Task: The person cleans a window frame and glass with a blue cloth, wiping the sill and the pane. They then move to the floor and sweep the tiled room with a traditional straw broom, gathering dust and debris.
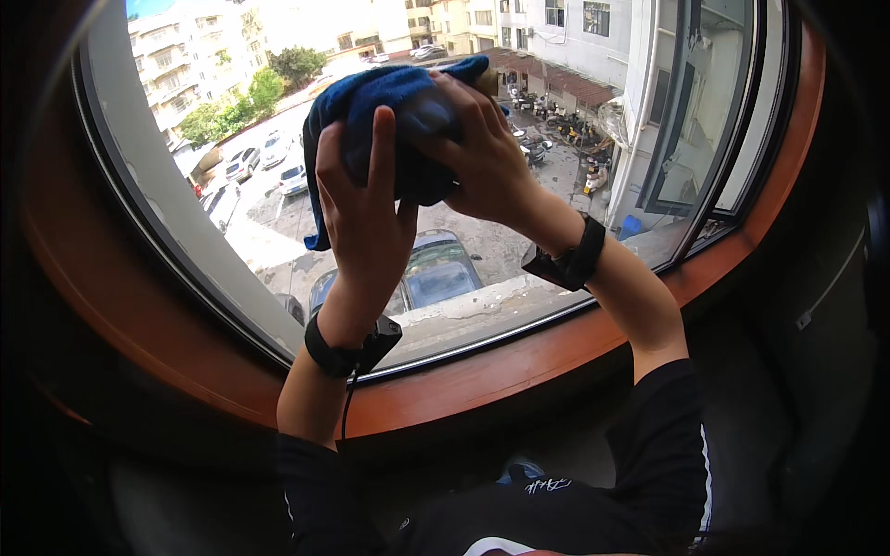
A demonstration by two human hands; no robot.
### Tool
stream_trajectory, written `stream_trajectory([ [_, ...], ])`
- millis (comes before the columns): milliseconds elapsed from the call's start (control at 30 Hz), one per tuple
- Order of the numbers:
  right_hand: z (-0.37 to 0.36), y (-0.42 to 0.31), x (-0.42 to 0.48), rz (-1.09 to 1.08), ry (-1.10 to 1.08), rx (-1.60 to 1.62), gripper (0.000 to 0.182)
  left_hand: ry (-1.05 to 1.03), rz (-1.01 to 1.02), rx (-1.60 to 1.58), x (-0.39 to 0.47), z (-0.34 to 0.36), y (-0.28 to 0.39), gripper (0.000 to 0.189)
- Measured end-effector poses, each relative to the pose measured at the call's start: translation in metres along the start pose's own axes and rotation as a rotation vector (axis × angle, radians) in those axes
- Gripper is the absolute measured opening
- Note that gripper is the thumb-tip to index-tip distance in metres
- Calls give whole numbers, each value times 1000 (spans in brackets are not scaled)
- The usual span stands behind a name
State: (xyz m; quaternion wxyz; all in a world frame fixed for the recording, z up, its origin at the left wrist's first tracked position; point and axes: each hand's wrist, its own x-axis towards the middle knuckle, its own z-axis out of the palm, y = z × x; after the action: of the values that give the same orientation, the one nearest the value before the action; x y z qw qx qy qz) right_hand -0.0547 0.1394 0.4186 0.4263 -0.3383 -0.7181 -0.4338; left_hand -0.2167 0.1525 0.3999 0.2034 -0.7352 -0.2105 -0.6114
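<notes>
A blue cloth [379, 87], bunched and folded, is held up in front of the window between both hands. My left hand [368, 181] grips its near left side with the fingers pointing up, and a loose corner hangs beside the wrist. From the right, my right hand [480, 146] presses its fingers over the cloth. A small brownish patch shows behind the right fingers; I cannot tell what it is. Whether the cloth touches the window glass is not clear. Black straps with small devices circle the left wrist [341, 347] and the right wrist [580, 254].
An orange-brown window sill [480, 382] curves below the forearms. The dark window frame [723, 146] stands on the right, near an outward-opened sash [695, 125]. Outside and below lie a parked car [438, 271], other cars, scooters [535, 149] and buildings. A cable hangs from the left wrist.
</notes>
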Motion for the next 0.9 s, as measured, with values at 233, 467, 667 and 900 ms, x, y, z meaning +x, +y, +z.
stream_trajectory([
  [233,24,-63,-167,49,-153,98,23,-242,-65,122,-174,22,20,63],
  [467,5,-39,-103,110,-136,65,32,-18,-135,259,-105,28,38,56],
  [667,21,-54,-187,2,-222,180,21,-141,-138,269,-198,40,41,56],
  [900,32,-98,-376,49,-634,356,24,-847,-465,130,-369,63,95,64],
])
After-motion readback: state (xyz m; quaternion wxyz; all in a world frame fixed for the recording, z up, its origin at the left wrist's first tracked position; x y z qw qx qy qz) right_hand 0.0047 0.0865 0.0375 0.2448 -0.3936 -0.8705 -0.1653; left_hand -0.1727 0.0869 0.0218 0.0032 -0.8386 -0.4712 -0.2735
